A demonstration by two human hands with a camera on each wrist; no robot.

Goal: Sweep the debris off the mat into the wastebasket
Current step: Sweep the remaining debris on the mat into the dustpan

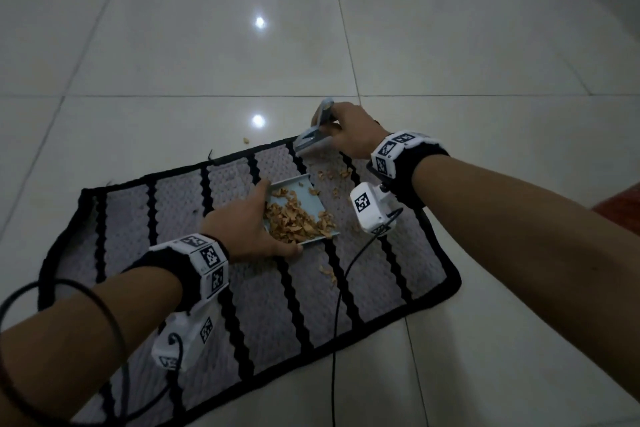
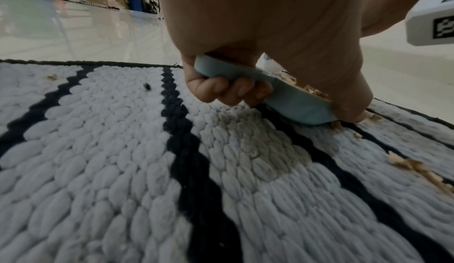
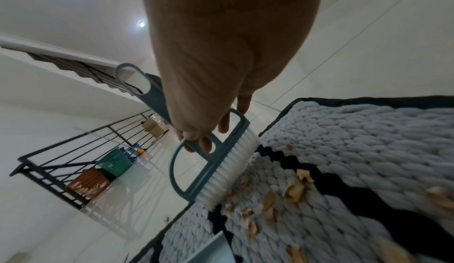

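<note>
A grey mat [image 1: 180, 218] with black wavy stripes and a black border is laid on a glossy tiled floor [image 1: 207, 45]. Near the mat's centre, a pale blue dustpan [image 1: 304, 199] is gripped by the left hand [image 1: 242, 229]: in the left wrist view the fingers [image 2: 216, 88] are seen curled under its rear edge, and its lower edge appears to be resting on the mat. A heap of tan debris [image 1: 294, 222] is held in the pan, piled toward its 5 o'clock corner. At about 1 o'clock from the pan, at the mat's far edge, a blue-grey hand brush [image 1: 313, 135] is clasped by the right hand [image 1: 353, 132]; its fingers are seen threaded through the handle openings in the right wrist view, and the white bristles [image 3: 233, 162] are pressed against the mat's border. Loose scraps [image 1: 332, 175] are scattered on the mat between brush and pan, and a few more [image 1: 329, 274] are seen at 5 o'clock from the pan. One crumb [image 1: 246, 140] is lying on the floor just beyond the far border. Marker-covered wristbands and small white cameras are worn on both wrists, and a black cable [image 1: 341, 288] is trailed across the mat. A railing [image 3: 73, 150] with stored boxes and a green crate [image 3: 115, 162] is visible in the right wrist view. The wastebasket cannot be located in any view.
</note>
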